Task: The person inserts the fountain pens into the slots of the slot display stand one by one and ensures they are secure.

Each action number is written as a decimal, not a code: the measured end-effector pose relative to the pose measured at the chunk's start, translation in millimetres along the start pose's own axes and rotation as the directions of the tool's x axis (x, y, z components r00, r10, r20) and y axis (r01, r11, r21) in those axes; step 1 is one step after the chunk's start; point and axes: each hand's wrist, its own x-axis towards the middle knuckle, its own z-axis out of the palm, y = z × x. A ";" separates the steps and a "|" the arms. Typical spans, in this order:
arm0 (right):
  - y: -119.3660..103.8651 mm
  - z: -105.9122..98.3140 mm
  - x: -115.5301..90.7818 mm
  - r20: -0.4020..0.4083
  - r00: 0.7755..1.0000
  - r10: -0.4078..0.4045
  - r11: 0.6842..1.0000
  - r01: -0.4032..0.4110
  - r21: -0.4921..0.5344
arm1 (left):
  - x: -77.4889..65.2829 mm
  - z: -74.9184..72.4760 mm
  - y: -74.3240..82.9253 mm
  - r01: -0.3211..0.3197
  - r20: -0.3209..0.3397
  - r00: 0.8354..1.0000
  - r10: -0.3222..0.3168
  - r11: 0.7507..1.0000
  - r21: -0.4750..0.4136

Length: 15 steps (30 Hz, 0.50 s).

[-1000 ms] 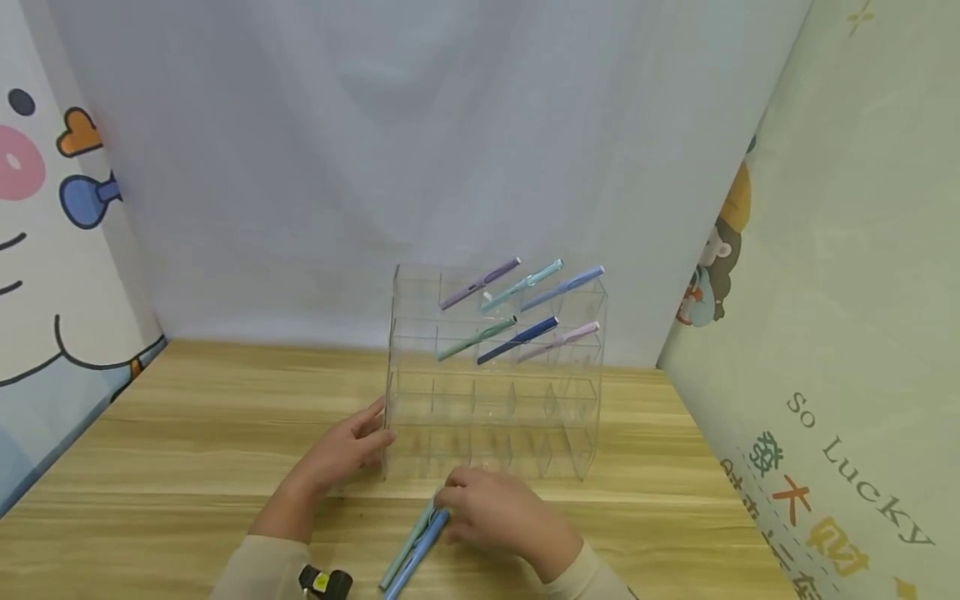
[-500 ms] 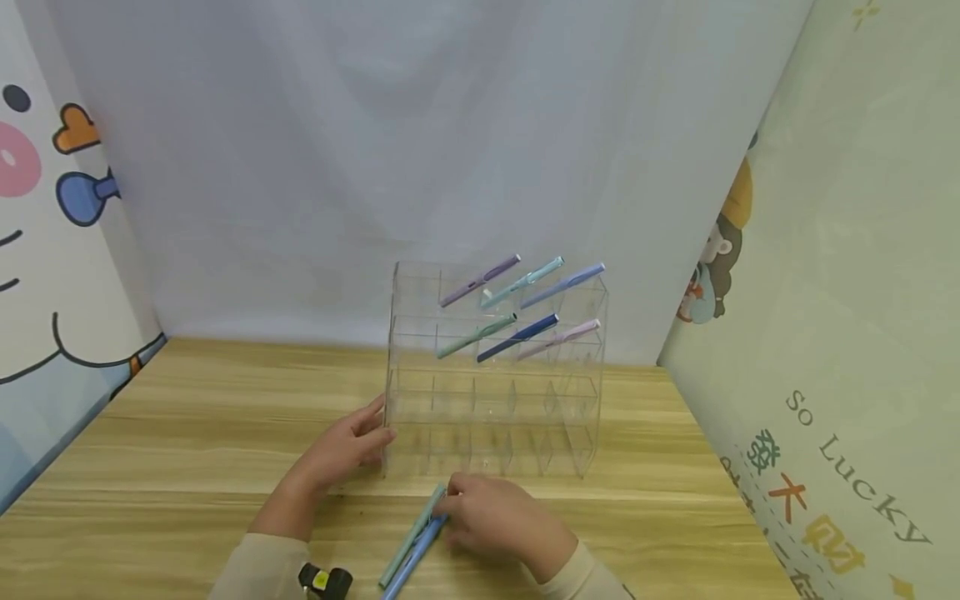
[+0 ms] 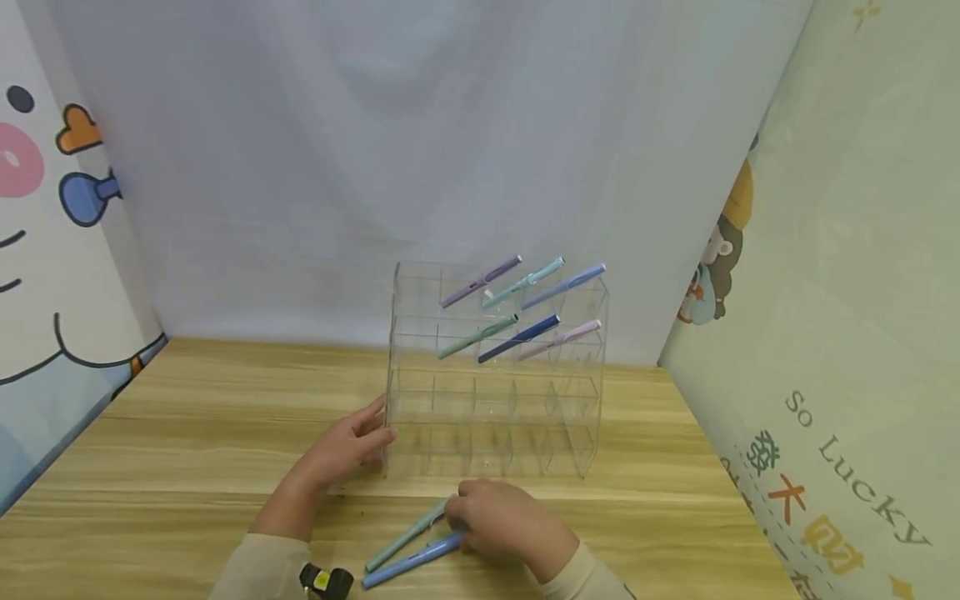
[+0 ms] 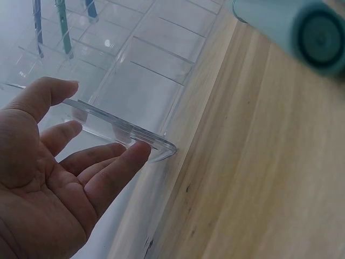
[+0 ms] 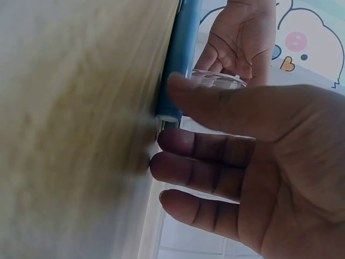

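Observation:
A clear acrylic pen rack (image 3: 389,358) stands on the table, with its side panel between the thumb and fingers of my left hand (image 3: 348,442). In the left wrist view, the thumb rests on one side of the panel (image 4: 124,123), the fingertips on the other. My right hand (image 3: 506,521) pinches the upper end of a blue pen (image 3: 412,562) lying in front of the rack; in the right wrist view, its thumb presses over the blue barrel (image 5: 182,48). Beside it lies a pale green pen (image 3: 405,537), its far end right at my right fingertips.
Two upper tiers of the rack carry slanted pens: purple (image 3: 482,282), light teal (image 3: 523,283), periwinkle (image 3: 564,287), green (image 3: 477,337), dark blue (image 3: 519,339) and lilac (image 3: 560,340). A pale curtain (image 3: 300,167) hangs behind; a printed panel (image 3: 840,250) borders the right side.
The blue and green pens have swung so their near ends lie further left, with a wider gap between them. My right hand has shifted slightly right; the left hand has stayed on the rack.

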 end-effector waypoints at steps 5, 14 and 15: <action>1.4 2.4 -0.1 0.001 1.000 -0.003 1.000 0.003 0.012 | 0.0 0.5 0.7 0.001 0.005 1.000 -0.001 1.000 -0.003; 7.3 -10.5 -7.2 0.013 1.000 -0.023 0.976 0.019 0.217 | 1.5 -0.2 -0.8 -0.001 0.011 1.000 0.001 1.000 -0.004; 9.4 -12.5 -8.6 0.014 0.999 -0.031 0.967 0.027 0.254 | 1.7 -0.2 -1.0 0.000 0.010 1.000 0.000 1.000 -0.004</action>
